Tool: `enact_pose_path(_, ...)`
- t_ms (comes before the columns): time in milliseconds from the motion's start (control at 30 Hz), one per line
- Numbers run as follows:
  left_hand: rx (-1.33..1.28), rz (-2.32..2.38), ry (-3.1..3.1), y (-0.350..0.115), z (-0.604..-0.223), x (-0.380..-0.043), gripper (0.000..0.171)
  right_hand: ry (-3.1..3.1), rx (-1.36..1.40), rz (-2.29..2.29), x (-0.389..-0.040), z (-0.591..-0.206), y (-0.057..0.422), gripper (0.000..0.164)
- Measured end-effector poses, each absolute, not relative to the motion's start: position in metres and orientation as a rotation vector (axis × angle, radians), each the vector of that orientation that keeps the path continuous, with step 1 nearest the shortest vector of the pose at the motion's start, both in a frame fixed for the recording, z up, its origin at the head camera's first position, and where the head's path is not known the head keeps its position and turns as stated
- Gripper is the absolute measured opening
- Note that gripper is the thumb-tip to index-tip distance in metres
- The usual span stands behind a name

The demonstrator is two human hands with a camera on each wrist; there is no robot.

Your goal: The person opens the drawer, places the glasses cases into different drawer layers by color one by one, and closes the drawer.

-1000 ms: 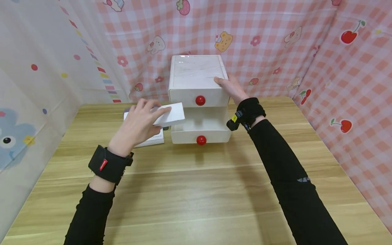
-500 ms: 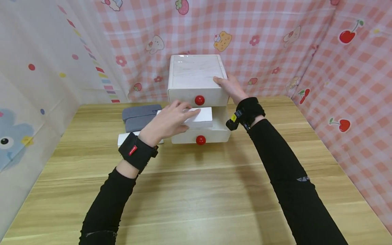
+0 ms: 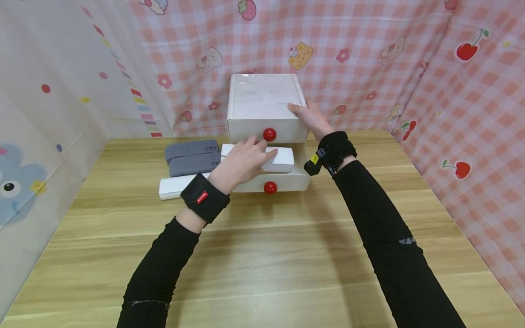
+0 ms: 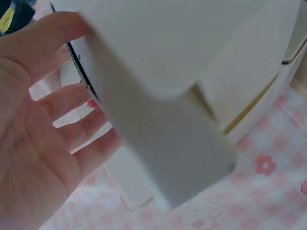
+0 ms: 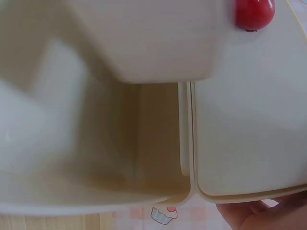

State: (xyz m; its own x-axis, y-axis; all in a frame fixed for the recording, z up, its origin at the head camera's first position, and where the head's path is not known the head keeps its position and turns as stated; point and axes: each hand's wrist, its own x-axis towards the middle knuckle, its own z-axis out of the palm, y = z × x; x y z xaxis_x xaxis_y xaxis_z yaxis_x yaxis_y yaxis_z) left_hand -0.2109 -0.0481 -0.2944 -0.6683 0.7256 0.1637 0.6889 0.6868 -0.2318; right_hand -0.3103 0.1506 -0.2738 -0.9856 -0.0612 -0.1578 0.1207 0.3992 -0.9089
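My left hand (image 3: 243,163) grips a long white box (image 3: 284,159) from above, thumb on one side and fingers on the other. The box hangs over the pulled-out lower drawer (image 3: 289,183) of a small white cabinet (image 3: 262,96). In the left wrist view, the box (image 4: 187,158) lies between thumb and fingers. The right wrist view shows its blurred end (image 5: 153,43) above the drawer's hollow. My right hand (image 3: 313,120) holds the cabinet's right side, thumb on the top edge; its other fingers are mostly hidden in the head view.
Two grey glasses cases (image 3: 194,164) lie left of the cabinet, with another white box (image 3: 174,186) in front of them. The closed upper drawer has a red knob (image 3: 269,134), and the lower one a matching knob (image 3: 270,187). A checked curtain (image 3: 348,82) hangs close behind.
My left hand has carried the white box rightward from beside the cabinet to over the lower drawer, uncovering the grey glasses cases. The right hand has stayed on the cabinet.
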Motion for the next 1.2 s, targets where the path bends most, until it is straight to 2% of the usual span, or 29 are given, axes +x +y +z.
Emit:
enact_pose_path(200,-1.15,0.262,-2.673,-0.044,-0.299,-0.215,0.044,2.485,0.064,-1.634,-0.309,-0.274,0.151,0.062)
enact_pose_path(467,-1.22,0.064,-2.775,-0.043,-0.305,-0.23,0.04,2.482,0.065,-1.638,-0.31,-0.277,0.15,0.062)
enact_pose_path(1033,-1.245,-0.012,-2.662,-0.038,-0.323,-0.248,0.014,2.491,0.062,-1.642,-0.311,-0.275,0.151,0.062)
enact_pose_path(1200,-1.239,-0.166,-2.73,-0.038,-0.323,-0.247,0.009,2.487,0.064,-1.651,-0.311,-0.275,0.151,0.062)
